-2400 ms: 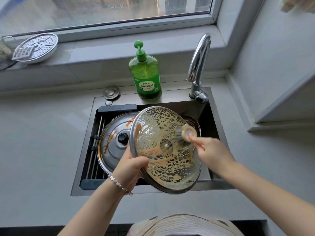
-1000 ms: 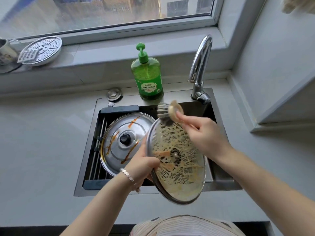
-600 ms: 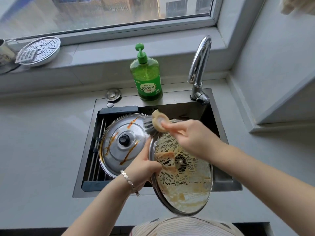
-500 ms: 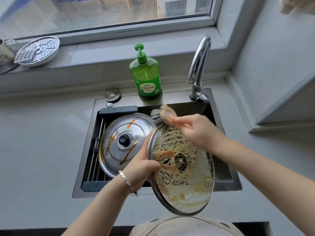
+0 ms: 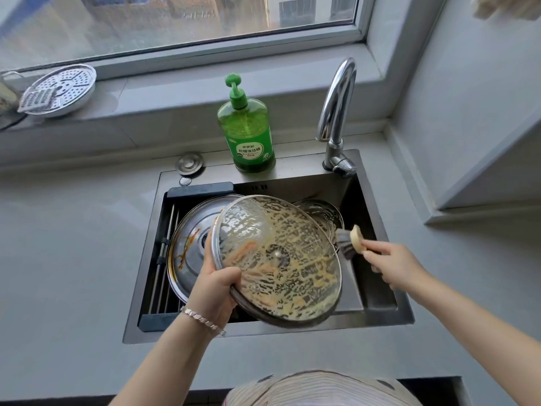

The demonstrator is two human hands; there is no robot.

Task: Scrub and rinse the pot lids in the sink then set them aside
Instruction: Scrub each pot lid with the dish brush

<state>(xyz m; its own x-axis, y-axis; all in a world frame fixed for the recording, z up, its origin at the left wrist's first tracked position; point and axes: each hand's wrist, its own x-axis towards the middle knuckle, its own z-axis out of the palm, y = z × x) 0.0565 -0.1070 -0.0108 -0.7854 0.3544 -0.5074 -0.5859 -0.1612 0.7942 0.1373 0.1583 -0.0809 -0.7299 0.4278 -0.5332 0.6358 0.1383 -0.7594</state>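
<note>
The left hand (image 5: 216,285) clamps the near-left rim of the glass lid (image 5: 278,259), thumb curled over the soapy face and fingers behind it, the forearm reaching up from below with a bracelet (image 5: 202,317) at the wrist. The lid is held tilted over the sink (image 5: 380,315), its face streaked with yellow suds and orange smears. The right hand (image 5: 392,265) comes in from the right, arm stretched over the sink's corner, fingers pinched on a brush (image 5: 349,241) whose dark bristles point at the lid's right edge; whether they touch it I cannot tell. A steel lid (image 5: 187,247) with brown streaks lies in the sink's left half, partly behind the glass lid. A green soap bottle (image 5: 248,133) stands on the back ledge, left of the tap (image 5: 336,106). A perforated plate (image 5: 61,89) sits on the windowsill, far left.
</note>
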